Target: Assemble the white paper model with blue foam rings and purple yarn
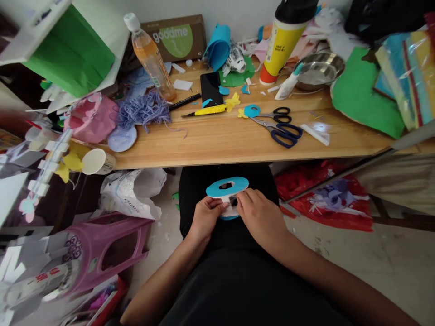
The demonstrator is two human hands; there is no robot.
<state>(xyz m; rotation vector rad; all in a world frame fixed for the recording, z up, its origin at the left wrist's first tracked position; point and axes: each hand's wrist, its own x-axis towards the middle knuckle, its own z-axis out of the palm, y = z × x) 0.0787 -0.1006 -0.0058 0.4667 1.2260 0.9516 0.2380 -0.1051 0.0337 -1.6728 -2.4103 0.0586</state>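
Observation:
Over my lap I hold a paper craft piece with a blue ring (243, 183) on top, a white middle and another blue edge below. The ring has a hole in its centre. My left hand (208, 214) pinches the white part from the left, with the thumb on its front. On the right side, the curled fingers of my right hand (260, 215) grip the same piece by its upper edge. A small dark patch shows between the hands; whether it is an opening or a separate bit I cannot tell.
Along the wooden table (204, 145) lie scissors (285, 135), a yellow craft knife (209, 110), a phone (210, 86) and purple yarn (144, 108). A bottle (152, 63), a yellow cup (283, 45) and a metal bowl (319, 70) stand behind. A purple stool (102, 253) is at left.

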